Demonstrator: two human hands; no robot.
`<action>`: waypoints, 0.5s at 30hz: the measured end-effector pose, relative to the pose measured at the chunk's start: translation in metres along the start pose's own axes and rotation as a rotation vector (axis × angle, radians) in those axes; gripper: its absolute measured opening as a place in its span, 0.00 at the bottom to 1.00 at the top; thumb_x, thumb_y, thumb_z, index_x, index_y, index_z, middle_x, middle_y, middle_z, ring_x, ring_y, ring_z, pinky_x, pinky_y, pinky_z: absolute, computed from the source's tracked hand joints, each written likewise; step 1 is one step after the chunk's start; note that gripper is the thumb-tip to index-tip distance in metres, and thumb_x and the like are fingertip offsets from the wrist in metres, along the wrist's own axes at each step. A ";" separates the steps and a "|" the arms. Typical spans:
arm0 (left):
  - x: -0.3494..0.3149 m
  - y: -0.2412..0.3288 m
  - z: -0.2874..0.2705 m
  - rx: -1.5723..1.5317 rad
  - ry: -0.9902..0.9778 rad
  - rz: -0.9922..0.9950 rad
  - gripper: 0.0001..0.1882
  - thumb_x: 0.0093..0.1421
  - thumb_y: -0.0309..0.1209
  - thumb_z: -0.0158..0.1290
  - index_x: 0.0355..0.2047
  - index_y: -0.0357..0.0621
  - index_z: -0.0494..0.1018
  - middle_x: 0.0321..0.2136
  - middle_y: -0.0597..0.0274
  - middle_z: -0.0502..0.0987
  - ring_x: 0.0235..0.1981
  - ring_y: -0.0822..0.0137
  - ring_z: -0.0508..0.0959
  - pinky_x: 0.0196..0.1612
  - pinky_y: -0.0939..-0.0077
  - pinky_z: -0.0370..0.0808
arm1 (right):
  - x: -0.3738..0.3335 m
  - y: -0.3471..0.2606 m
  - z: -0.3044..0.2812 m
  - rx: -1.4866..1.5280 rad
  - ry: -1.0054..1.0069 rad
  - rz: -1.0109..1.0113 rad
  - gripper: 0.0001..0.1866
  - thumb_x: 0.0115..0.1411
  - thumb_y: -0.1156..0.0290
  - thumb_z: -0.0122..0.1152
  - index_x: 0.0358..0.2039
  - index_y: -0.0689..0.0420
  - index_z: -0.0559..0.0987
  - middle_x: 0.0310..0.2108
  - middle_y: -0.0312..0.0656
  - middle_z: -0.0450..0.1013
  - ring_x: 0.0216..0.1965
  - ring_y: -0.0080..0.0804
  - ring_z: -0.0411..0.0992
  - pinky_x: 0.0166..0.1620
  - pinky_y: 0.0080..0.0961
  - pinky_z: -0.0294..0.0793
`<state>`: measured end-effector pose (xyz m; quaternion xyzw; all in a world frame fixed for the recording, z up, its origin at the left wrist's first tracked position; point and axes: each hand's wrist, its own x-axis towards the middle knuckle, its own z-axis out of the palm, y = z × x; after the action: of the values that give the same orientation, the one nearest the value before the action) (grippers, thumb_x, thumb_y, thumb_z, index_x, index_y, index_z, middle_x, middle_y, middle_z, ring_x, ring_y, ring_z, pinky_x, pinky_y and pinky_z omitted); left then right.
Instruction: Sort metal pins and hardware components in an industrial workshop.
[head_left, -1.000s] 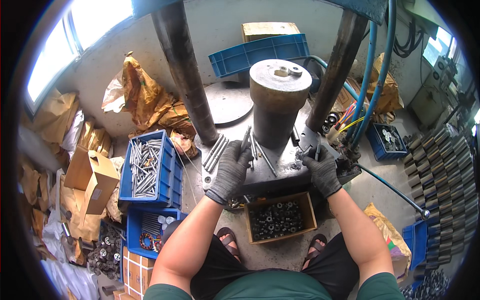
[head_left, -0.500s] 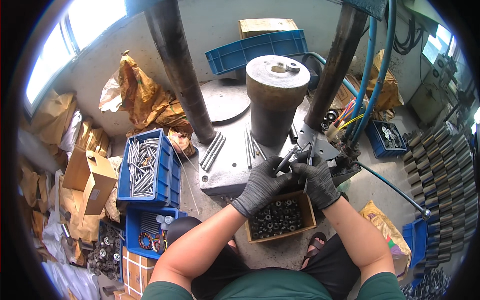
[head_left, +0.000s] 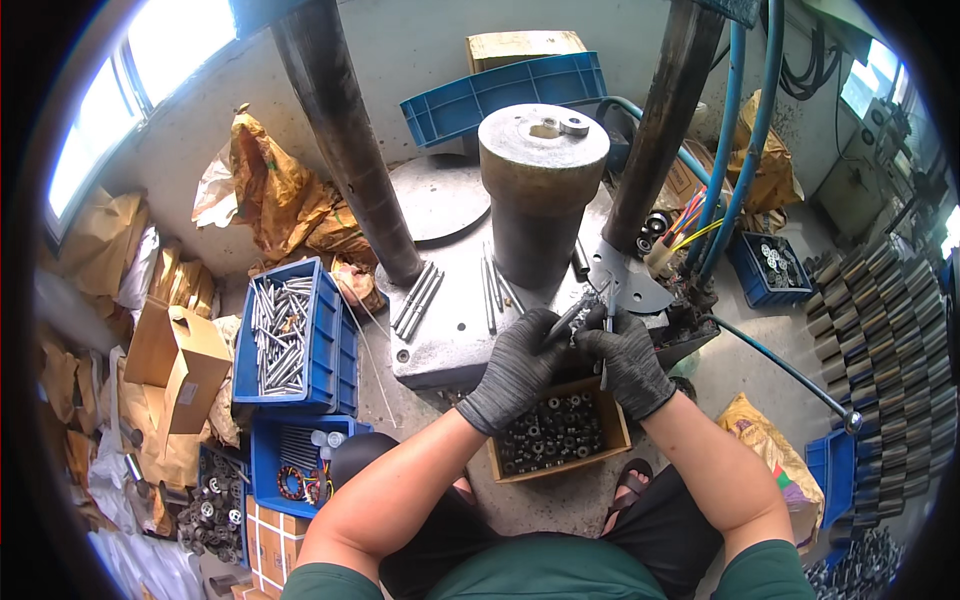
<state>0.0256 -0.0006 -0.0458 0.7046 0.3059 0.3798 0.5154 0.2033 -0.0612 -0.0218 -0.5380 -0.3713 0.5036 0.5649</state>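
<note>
In front of the press base, my left hand, in a dark grey glove, is closed around a metal rod that points up and to the right. My right hand, gloved the same way, grips a slim metal tool held nearly upright; its exact kind is unclear. The rod's far end and the tool nearly meet, and whether they touch is hidden. Below both hands stands an open cardboard box of small dark round metal parts. Several loose rods lie on the press base.
A thick metal cylinder rises from the base between two steel columns. To the left is a blue crate with metal rods. Stacked tubes stand at the right. A bar with a ball end juts out nearby.
The rod in my left hand has tilted slightly and now sits closer to the slim tool. Both hands remain close together; the whole view has shifted a little.
</note>
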 end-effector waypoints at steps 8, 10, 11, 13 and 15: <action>0.001 0.023 -0.012 -0.218 0.070 -0.150 0.07 0.66 0.27 0.57 0.44 0.42 0.74 0.30 0.69 0.75 0.27 0.79 0.71 0.30 0.81 0.72 | 0.032 0.023 -0.030 -0.769 0.174 -0.392 0.08 0.57 0.76 0.65 0.36 0.60 0.76 0.27 0.39 0.75 0.29 0.27 0.75 0.37 0.29 0.76; 0.001 0.026 -0.017 -0.352 0.094 -0.317 0.07 0.67 0.29 0.57 0.43 0.42 0.74 0.28 0.68 0.75 0.21 0.80 0.70 0.23 0.83 0.69 | 0.039 0.022 -0.038 -0.936 0.179 -0.409 0.10 0.56 0.73 0.65 0.37 0.61 0.76 0.25 0.47 0.75 0.28 0.37 0.77 0.37 0.35 0.77; 0.001 0.027 -0.019 -0.351 0.098 -0.317 0.07 0.67 0.29 0.57 0.43 0.42 0.74 0.28 0.68 0.75 0.21 0.80 0.70 0.23 0.83 0.69 | 0.042 0.026 -0.041 -1.022 0.190 -0.435 0.10 0.56 0.72 0.65 0.37 0.61 0.77 0.26 0.51 0.75 0.28 0.42 0.77 0.37 0.37 0.77; 0.001 0.028 -0.021 -0.422 0.116 -0.345 0.07 0.68 0.31 0.56 0.43 0.42 0.74 0.25 0.68 0.74 0.19 0.79 0.70 0.22 0.83 0.68 | 0.045 0.027 -0.043 -1.109 0.200 -0.459 0.10 0.55 0.72 0.66 0.37 0.60 0.77 0.27 0.54 0.76 0.29 0.48 0.78 0.37 0.39 0.77; 0.001 0.033 -0.023 -0.430 0.124 -0.370 0.07 0.67 0.31 0.56 0.42 0.42 0.74 0.24 0.68 0.74 0.19 0.79 0.70 0.22 0.83 0.68 | 0.047 0.025 -0.044 -1.157 0.240 -0.410 0.10 0.56 0.70 0.64 0.38 0.59 0.79 0.30 0.56 0.78 0.35 0.58 0.78 0.41 0.49 0.77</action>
<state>0.0077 0.0031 -0.0098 0.4869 0.3726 0.3778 0.6938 0.2515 -0.0284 -0.0586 -0.7273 -0.6136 0.0383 0.3050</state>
